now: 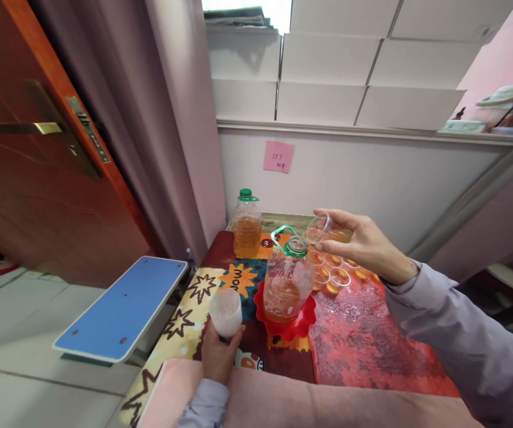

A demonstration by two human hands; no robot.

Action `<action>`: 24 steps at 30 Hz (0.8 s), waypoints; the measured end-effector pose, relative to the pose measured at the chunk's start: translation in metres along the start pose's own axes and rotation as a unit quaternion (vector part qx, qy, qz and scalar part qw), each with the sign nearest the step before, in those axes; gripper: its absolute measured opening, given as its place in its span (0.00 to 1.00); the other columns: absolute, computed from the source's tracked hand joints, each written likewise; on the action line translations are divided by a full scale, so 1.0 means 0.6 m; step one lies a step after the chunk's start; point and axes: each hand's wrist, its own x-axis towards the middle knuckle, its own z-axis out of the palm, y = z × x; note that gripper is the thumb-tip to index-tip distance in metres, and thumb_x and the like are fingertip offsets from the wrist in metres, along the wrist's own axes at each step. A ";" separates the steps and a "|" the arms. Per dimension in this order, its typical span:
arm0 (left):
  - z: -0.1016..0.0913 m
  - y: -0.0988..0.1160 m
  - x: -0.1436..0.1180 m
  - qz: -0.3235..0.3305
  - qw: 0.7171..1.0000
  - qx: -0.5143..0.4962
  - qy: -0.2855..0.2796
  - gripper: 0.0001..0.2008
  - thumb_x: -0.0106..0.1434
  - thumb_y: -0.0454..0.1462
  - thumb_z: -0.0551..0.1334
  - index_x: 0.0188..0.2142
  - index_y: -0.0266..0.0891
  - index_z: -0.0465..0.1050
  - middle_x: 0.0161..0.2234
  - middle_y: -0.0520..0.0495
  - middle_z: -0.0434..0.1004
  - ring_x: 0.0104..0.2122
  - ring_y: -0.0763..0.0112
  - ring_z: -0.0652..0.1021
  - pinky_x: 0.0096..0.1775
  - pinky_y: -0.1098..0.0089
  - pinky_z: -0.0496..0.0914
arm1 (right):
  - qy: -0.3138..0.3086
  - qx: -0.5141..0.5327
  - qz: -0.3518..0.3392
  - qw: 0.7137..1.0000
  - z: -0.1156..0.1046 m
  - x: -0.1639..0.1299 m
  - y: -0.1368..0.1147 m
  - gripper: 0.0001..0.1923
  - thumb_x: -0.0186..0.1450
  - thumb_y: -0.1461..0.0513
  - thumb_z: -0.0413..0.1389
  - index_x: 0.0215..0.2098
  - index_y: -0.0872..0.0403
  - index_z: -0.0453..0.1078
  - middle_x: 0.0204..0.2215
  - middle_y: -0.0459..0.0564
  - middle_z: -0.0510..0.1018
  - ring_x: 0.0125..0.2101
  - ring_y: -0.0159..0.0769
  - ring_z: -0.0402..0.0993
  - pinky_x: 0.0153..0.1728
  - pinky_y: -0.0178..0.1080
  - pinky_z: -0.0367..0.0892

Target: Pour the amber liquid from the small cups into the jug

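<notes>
My right hand (363, 241) grips a small clear plastic cup (319, 229), tilted with its rim at the open mouth of a jug (288, 285). Amber liquid fills the lower part of that jug, and its green ring handle stands up at the neck. Under the jug is a red scalloped dish (303, 327). My left hand (221, 353) is wrapped round a whitish cup (226, 312), seemingly a stack of nested ones, left of the dish. Several clear cups of amber liquid (340, 277) stand right of the jug.
A second jug (246, 232) with a green cap stands at the back left. A patterned cloth (189, 321) and a wet red area (372, 333) cover the table. A blue-topped stool (125, 303) and a small bottle (191, 258) are to the left. The wall bears a pink note (278, 157).
</notes>
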 end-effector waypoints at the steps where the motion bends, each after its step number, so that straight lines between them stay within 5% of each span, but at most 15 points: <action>1: 0.000 0.000 0.000 0.001 1.000 0.000 0.000 0.31 0.46 0.60 0.70 0.39 0.40 0.76 0.35 0.41 0.84 0.37 0.50 0.82 0.40 0.56 0.77 | 0.000 -0.004 -0.002 1.000 0.000 0.001 0.001 0.33 0.59 0.51 0.71 0.61 0.49 0.77 0.43 0.51 0.85 0.44 0.49 0.82 0.52 0.53 0.77; 24: 0.001 -0.002 0.001 0.002 1.000 0.014 -0.004 0.30 0.46 0.60 0.70 0.38 0.40 0.76 0.35 0.40 0.83 0.36 0.50 0.82 0.40 0.56 0.77 | -0.021 0.038 0.000 0.999 0.002 0.013 -0.005 0.34 0.56 0.54 0.73 0.61 0.50 0.78 0.51 0.56 0.83 0.49 0.55 0.83 0.51 0.56 0.81</action>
